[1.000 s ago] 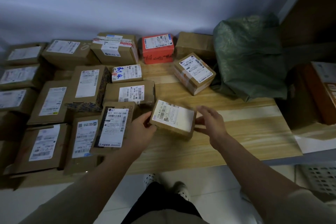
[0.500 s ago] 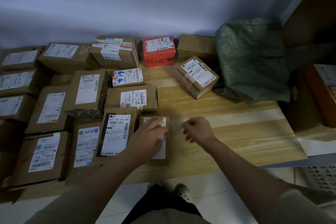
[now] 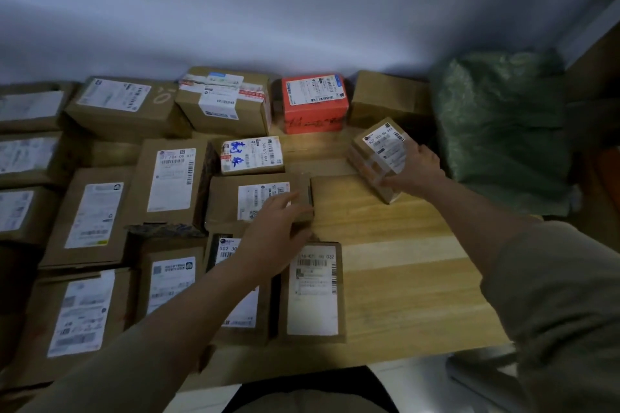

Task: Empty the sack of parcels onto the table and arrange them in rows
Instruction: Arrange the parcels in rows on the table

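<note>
Standing by the wooden table, I see boxes in rows over its whole left half, and bare wood on the right half, out to the near edge and the right edge. The last box in the near row lies flat at 6 o'clock, its right side next to the bare wood.

The green sack sits slumped at 2 o'clock, by the wall. Just left of it is a small brown box, turned at a slant. The right hand reaches far out and grips this box from the right, fingers bent over its top and near side.

The left hand is stretched out over the middle of the table. Its fingers look loose and rest on a flat box. It holds nothing.

An orange box stands at 12 o'clock by the wall.
</note>
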